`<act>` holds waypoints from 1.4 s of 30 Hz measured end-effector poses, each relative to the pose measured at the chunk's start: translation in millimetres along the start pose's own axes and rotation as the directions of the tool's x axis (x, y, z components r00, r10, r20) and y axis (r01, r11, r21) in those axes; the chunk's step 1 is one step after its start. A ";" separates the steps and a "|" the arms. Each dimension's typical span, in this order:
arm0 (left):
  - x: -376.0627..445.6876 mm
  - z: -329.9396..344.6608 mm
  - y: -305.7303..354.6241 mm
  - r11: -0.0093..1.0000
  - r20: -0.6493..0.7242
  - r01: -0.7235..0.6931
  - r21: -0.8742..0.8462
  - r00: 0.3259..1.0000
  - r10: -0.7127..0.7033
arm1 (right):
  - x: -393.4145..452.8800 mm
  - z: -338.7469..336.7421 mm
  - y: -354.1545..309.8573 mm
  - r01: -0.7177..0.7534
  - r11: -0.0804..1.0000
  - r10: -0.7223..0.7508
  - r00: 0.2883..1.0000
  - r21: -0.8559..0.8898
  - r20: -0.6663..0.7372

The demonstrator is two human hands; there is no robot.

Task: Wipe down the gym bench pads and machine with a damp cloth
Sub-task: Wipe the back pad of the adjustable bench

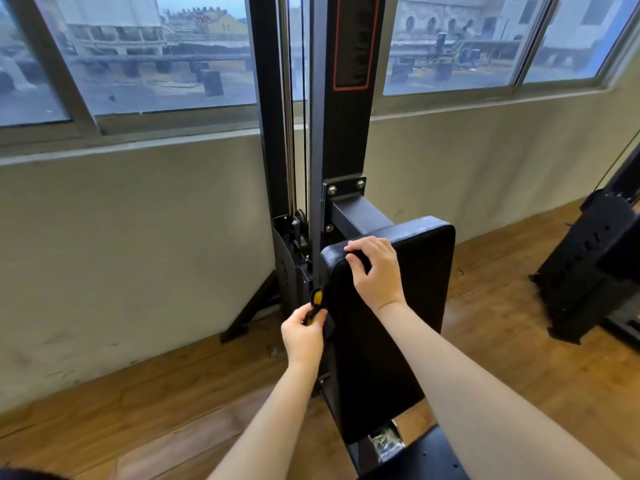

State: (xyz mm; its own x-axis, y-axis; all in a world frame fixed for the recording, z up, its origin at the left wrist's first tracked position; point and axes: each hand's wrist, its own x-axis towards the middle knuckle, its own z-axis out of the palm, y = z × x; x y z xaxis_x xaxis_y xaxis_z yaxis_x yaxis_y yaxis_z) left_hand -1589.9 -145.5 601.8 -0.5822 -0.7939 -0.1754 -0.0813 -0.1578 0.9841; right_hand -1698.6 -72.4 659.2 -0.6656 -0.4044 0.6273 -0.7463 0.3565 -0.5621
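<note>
While left hand [302, 336] grips half-hidden cloth [316, 304], pad [408, 306]

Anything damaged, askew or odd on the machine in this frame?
Nothing looks damaged or askew. The back pad sits upright on its frame. The left hand pinches a black-and-yellow cloth beside the pad's edge; the right hand grips its top corner.
</note>
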 end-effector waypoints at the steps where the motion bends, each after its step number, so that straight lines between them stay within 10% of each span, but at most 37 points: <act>1: 1.6 -2.6 -2.4 1.000 0.014 0.009 0.027 1.000 -0.009 | -1.2 2.8 -0.3 0.009 1.000 -0.009 1.000 -0.003 -0.019; 11: 14.3 17.1 65.1 0.866 -0.008 -0.498 0.044 0.867 0.498 | -1.1 7.4 0.8 0.016 1.000 -0.017 0.999 -0.011 -0.030; 16: 10.0 12.5 37.7 0.889 -0.076 -0.454 0.059 0.886 0.458 | -2.2 8.2 -2.9 0.000 1.000 0.000 0.999 -0.009 -0.047; 22: -1.5 -2.1 -15.5 0.990 0.045 -0.092 0.103 0.995 0.088 | -4.7 13.8 -3.0 0.001 1.000 -0.002 0.995 -0.013 -0.100; 33: 22.8 16.5 54.0 0.868 -0.123 -0.472 0.156 0.862 0.491 | -4.7 9.2 8.6 0.139 0.990 -0.137 0.987 0.017 -0.089; 37: 12.2 35.8 -7.0 0.939 -0.359 -0.338 0.069 0.869 0.339 | -2.7 13.8 19.9 0.230 0.971 -0.219 0.965 0.062 -0.146; 42: 1.1 30.3 -74.0 0.967 -0.297 -0.254 0.023 0.922 0.249 | -4.5 24.1 25.7 0.300 0.954 -0.285 0.930 0.030 -0.231</act>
State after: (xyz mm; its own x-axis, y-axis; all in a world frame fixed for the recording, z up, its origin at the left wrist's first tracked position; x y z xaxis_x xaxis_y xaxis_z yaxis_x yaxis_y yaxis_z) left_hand -1609.0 -116.9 529.6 -0.3166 -0.9456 0.0753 0.0505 0.0625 0.9968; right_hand -1714.7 -81.7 629.0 -0.4073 -0.2836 0.8682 -0.9110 0.1937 -0.3641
